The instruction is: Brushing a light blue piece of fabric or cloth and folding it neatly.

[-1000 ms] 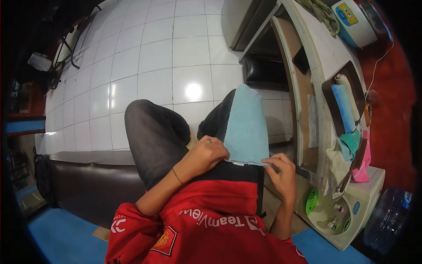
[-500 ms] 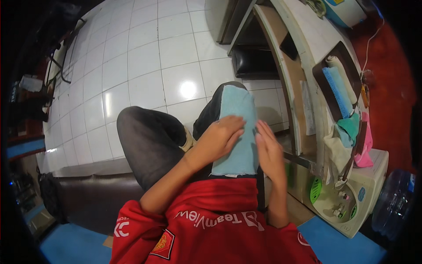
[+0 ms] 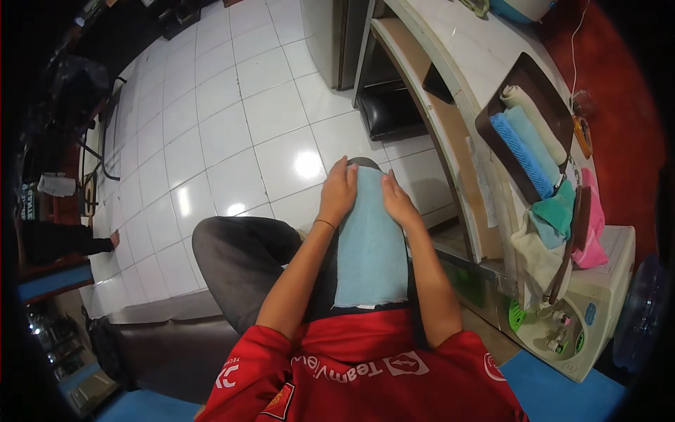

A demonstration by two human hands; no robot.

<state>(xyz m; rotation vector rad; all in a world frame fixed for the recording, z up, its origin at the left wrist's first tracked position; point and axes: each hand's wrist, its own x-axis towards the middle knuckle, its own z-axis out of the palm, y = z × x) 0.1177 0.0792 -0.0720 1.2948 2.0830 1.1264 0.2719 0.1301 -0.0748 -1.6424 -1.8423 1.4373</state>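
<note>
Light-blue rectangular cloth partly hides dark right trouser leg; left hand, right hand flank far end, can't tell if fingers grip.

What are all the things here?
Spread cloth: one, light blue, over right thigh
Tray: one, brown, on counter
Rolled cloths: three, blue, light blue, cream, in tray
Loose cloths: four, green, light blue, cream, pink, near tray
Counter: one, white, right
Seat: one, black, by counter
Dispenser: one, off-white, right
Bottle: one, bluish, right edge
Bench: one, brown, lower left
Floor tiles: many, white, ahead
Trousers: one pair, dark, worn
Shirt: one, red, worn
Left hand: one, bare, cloth's left
Right hand: one, bare, cloth's right
</note>
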